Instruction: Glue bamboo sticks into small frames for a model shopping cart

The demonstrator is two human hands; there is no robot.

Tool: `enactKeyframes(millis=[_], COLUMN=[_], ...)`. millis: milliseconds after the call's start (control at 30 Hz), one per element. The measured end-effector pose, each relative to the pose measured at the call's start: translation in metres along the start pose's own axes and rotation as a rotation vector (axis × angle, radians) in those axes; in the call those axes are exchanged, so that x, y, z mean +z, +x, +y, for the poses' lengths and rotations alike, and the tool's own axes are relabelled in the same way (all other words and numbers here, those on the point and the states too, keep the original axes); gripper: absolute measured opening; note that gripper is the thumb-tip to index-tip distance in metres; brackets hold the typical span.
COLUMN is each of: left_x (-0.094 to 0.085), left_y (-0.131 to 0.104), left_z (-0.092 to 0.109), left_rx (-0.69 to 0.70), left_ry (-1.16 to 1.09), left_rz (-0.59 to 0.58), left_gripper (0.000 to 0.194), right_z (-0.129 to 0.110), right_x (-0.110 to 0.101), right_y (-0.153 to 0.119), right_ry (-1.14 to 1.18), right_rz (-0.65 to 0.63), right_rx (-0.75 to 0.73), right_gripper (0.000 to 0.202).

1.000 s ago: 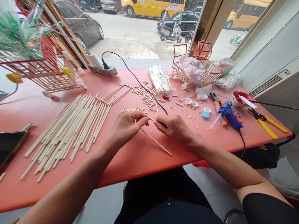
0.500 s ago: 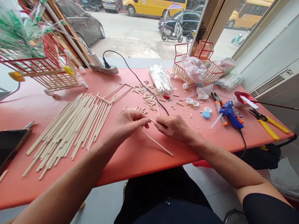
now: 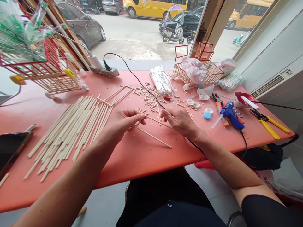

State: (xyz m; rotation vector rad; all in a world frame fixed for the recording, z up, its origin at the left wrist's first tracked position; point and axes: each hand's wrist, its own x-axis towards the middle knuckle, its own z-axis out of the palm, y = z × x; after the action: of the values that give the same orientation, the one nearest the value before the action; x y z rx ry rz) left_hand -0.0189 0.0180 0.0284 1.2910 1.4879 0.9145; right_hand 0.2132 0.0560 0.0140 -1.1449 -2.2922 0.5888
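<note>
Thin stick point(image 3: 157, 120): more now exposed, likely easing work.
Left hand point(image 3: 124, 121): pinches its end.
Right hand point(image 3: 181, 122): curled, grip unclear.

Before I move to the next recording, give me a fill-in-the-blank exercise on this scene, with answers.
1. The thin stick pinched by the left hand stretches toward the ____ hand.
2. The glue gun is mainly ____.
3. The pliers nearest the table's right edge have ____ handles.
4. The cart bearing green-and-clear plastic stands toward the far ____ corner.

Missing words: right; blue; yellow; left.
</note>
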Motion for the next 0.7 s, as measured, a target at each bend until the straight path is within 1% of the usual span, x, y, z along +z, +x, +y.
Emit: enactKeyframes(millis=[100, 200, 300, 467, 700], left_x=[-0.001, -0.003, -0.005, -0.009, -0.022], left_y=[-0.001, -0.001, 0.000, 0.001, 0.001], left_z=[0.001, 0.001, 0.003, 0.002, 0.000], left_rx=[-0.005, 0.013, 0.031, 0.014, 0.054], left_ry=[0.048, 0.072, 0.055, 0.030, 0.249], left_rz=[-0.026, -0.056, -0.094, -0.124, -0.254], left_gripper=[0.029, 0.031, 0.030, 0.027, 0.022], right_z=[0.004, 0.005, 0.004, 0.001, 0.001], right_x=[0.000, -0.001, -0.001, -0.002, -0.006], right_y=[0.001, 0.002, 0.002, 0.002, 0.002], right_ry=[-0.026, -0.054, -0.056, -0.055, -0.066], right_rz=[0.038, 0.037, 0.031, 0.028, 0.031], right_rx=[-0.019, -0.022, -0.014, -0.005, 0.009], right_gripper=[0.052, 0.049, 0.050, 0.050, 0.050])
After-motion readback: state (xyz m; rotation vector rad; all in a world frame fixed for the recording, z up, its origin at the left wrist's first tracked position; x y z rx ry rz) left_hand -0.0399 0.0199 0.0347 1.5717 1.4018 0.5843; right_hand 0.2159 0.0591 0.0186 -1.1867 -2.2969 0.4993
